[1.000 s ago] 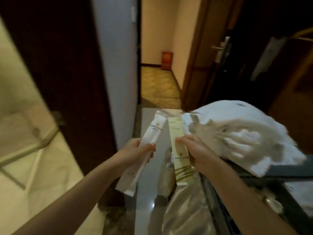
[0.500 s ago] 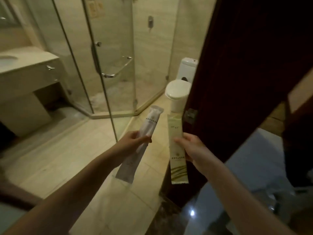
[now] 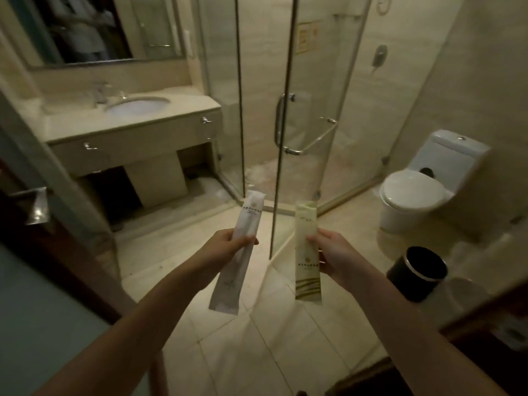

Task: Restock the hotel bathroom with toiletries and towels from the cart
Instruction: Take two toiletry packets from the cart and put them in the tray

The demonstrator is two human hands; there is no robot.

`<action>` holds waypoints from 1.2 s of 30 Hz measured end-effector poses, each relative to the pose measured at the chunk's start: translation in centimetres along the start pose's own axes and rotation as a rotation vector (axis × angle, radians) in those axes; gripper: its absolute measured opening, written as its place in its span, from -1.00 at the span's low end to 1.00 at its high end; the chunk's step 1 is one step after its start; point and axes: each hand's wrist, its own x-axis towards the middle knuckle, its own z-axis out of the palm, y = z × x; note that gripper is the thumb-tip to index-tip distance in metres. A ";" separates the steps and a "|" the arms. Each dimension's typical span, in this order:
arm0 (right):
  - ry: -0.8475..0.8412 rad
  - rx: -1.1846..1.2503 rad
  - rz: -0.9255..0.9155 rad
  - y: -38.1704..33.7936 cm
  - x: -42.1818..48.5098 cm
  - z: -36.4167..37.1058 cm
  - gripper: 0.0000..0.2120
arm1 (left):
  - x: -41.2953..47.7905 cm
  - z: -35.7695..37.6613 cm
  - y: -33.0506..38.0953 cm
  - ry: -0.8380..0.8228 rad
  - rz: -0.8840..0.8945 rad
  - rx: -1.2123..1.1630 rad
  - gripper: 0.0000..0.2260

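Observation:
My left hand [image 3: 220,247] grips a long white toiletry packet [image 3: 238,252] around its middle, the packet leaning up and to the right. A pale green packet [image 3: 307,250] with gold stripes at its lower end stands nearly upright in my right hand [image 3: 333,254], pinched at its right edge. Both packets hang in the air over the tiled bathroom floor, side by side and apart. At the back left stands the vanity counter [image 3: 183,108] with its sink [image 3: 137,105] and tap.
A glass shower cabin [image 3: 311,90] with a door handle rises straight ahead. A white toilet [image 3: 414,192] stands at the right, a black waste bin [image 3: 415,271] in front of it. A mirror [image 3: 94,27] hangs above the sink. The door frame and a lever handle [image 3: 35,204] lie at my left.
My view has swung left from the cart and hallway into the bathroom. Both hands still hold their packets, now a little farther apart, and the vanity and mirror have come into view.

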 end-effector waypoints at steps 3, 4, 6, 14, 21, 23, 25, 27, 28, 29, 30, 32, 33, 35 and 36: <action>-0.078 -0.043 -0.025 -1.6 4.9 2.3 -0.80 | 1.9 -2.4 -0.4 0.093 0.004 -0.005 -0.85; -0.118 -0.056 -0.029 -2.0 7.1 2.9 -0.82 | 2.9 -3.1 -0.5 0.136 0.004 -0.014 -0.87; -0.162 -0.074 -0.032 -2.9 9.7 3.8 -0.85 | 4.2 -4.2 -0.5 0.194 -0.015 -0.016 -0.89; -0.341 -0.108 -0.033 -8.4 23.4 5.0 -0.81 | 14.1 -8.2 1.6 0.370 -0.109 -0.077 -0.87; -0.463 -0.184 -0.009 -14.2 35.4 9.0 -0.77 | 23.1 -13.3 3.0 0.518 -0.154 -0.243 -0.88; -0.508 -0.205 -0.001 -15.3 38.2 11.4 -0.74 | 24.7 -15.4 2.7 0.555 -0.172 -0.314 -0.87; -0.549 -0.233 0.006 -16.3 40.4 14.1 -0.72 | 26.2 -17.8 2.3 0.605 -0.171 -0.350 -0.87; -0.570 -0.248 0.004 -17.2 42.8 17.1 -0.71 | 27.8 -20.7 2.0 0.643 -0.144 -0.348 -0.88; -0.582 -0.260 0.002 -17.7 43.9 18.6 -0.70 | 28.6 -22.4 1.8 0.656 -0.130 -0.343 -0.89; -0.595 -0.266 0.003 -18.3 45.0 20.2 -0.70 | 29.5 -24.2 1.7 0.666 -0.118 -0.341 -0.89; -0.603 -0.267 0.004 -18.9 46.2 21.7 -0.70 | 30.4 -26.0 1.5 0.672 -0.108 -0.347 -0.90; -0.608 -0.263 0.007 -20.6 48.5 25.2 -0.70 | 32.4 -30.1 1.2 0.675 -0.101 -0.370 -0.91; -0.610 -0.266 0.005 -21.5 49.6 27.0 -0.70 | 33.5 -32.1 1.1 0.669 -0.106 -0.389 -0.91; -0.604 -0.275 -0.015 -23.4 52.0 31.0 -0.70 | 35.9 -36.4 0.6 0.659 -0.127 -0.442 -0.90; -0.603 -0.274 -0.026 -24.3 53.1 32.8 -0.70 | 36.9 -38.2 0.4 0.659 -0.135 -0.453 -0.90</action>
